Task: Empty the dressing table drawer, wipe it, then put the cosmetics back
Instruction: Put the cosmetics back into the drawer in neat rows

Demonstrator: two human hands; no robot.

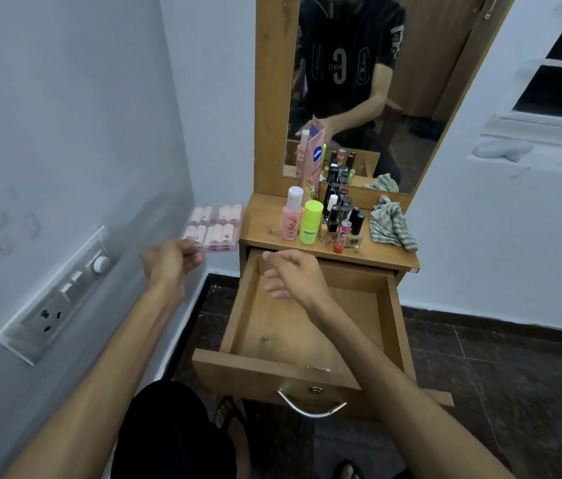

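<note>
A: Head view: where's the pack?

B: Pinched by its corner in my left hand, beside the drawer. Light, stiff plastic, likely slippery. My right hand hangs loose, holding nothing.

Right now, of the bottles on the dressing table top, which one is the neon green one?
The neon green bottle stands in the front row, just right of the pink bottle with the white cap; the bottles to its right are smaller, mostly dark-capped.

Drawer open, bare; cosmetics on top.
</note>
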